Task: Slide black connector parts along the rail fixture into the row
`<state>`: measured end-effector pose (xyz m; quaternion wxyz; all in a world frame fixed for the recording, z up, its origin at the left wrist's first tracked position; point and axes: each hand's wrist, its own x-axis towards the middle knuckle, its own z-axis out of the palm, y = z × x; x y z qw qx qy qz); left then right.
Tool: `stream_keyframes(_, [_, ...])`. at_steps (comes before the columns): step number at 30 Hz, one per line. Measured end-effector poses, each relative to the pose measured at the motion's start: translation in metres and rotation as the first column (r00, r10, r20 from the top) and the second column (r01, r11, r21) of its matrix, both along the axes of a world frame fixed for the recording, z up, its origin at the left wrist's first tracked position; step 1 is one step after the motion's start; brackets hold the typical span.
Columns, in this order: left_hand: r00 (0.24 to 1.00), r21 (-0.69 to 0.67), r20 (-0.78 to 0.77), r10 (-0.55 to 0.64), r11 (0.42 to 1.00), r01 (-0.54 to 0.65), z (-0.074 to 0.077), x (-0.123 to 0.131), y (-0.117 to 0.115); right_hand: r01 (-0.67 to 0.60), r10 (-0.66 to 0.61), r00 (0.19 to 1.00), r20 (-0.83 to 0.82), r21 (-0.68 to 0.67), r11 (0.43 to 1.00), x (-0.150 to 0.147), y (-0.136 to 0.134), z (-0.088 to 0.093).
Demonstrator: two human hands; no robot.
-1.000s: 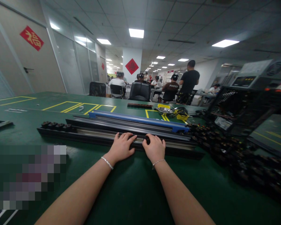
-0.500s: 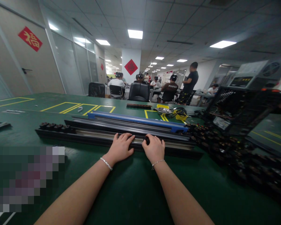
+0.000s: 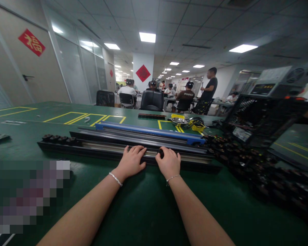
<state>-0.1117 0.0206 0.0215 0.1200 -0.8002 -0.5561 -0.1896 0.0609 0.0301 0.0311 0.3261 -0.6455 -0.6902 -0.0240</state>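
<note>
My left hand [image 3: 131, 160] lies on the near edge of a long black rail [image 3: 100, 150] on the green table, fingers stretched forward and flat over it. My right hand [image 3: 169, 162] rests just beside it on the same rail, fingers curled, thumb and forefinger pinched on a small black part [image 3: 161, 153]. A row of small black parts [image 3: 58, 138] sits at the rail's left end. Behind the rail lie a grey metal strip [image 3: 141, 140] and a blue rail [image 3: 149, 131].
A heap of small black parts [image 3: 259, 171] spreads along the right. A black wire crate [image 3: 259, 119] and grey machine [image 3: 284, 82] stand at right. A metal bowl [image 3: 180, 120] and yellow box [image 3: 197, 127] sit behind. People sit and stand at far tables.
Both hands have stayed on the rail in the same pose. The view has tipped slightly, and the standing person in the background has turned.
</note>
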Motion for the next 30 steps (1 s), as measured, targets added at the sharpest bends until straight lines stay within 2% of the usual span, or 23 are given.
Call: stream_keyframes(30, [1.0, 0.015, 0.001, -0.001, 1.0, 0.001, -0.0021, -0.0001, 0.0014, 0.02, -0.019, 0.999, -0.029, 0.034, 0.999, 0.0057, 0.0021, -0.0007])
